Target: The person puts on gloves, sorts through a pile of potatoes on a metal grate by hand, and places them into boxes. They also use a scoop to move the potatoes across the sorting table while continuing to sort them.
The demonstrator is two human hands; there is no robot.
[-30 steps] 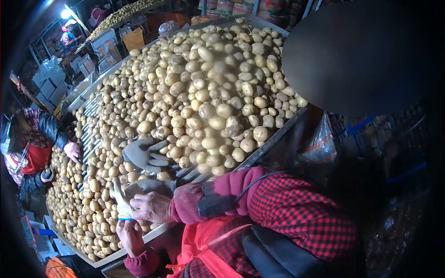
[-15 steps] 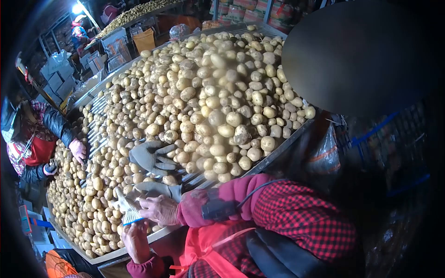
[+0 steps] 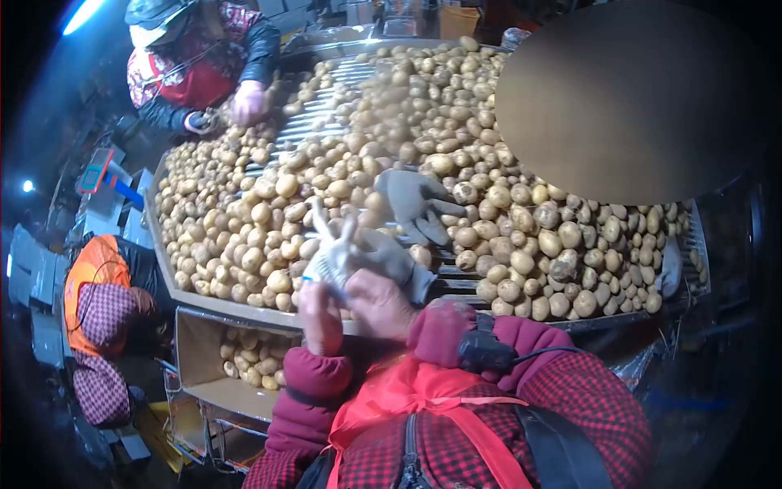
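Note:
A pale work glove (image 3: 330, 257) with a blue-edged cuff is held upright over the potatoes (image 3: 265, 216), its fingers pointing up. My left hand (image 3: 320, 319) pinches the cuff from the left. Against its right side my right hand (image 3: 380, 303) is closed on the same glove, with some fingers hidden. One grey glove (image 3: 417, 205) lies spread on the slatted table among the potatoes, and another grey-white glove (image 3: 394, 257) lies just beyond my right hand.
The table's metal rim (image 3: 236, 309) runs in front of me. Below it stands a cardboard box (image 3: 199, 350) with potatoes. A co-worker (image 3: 195, 73) reaches into the potatoes at the upper left. A person in an orange vest (image 3: 96, 273) is at the lower left.
The view has swung left, so the table and gloves appear further right. The box and the person in orange now show more fully. Both my hands still grip the pale glove.

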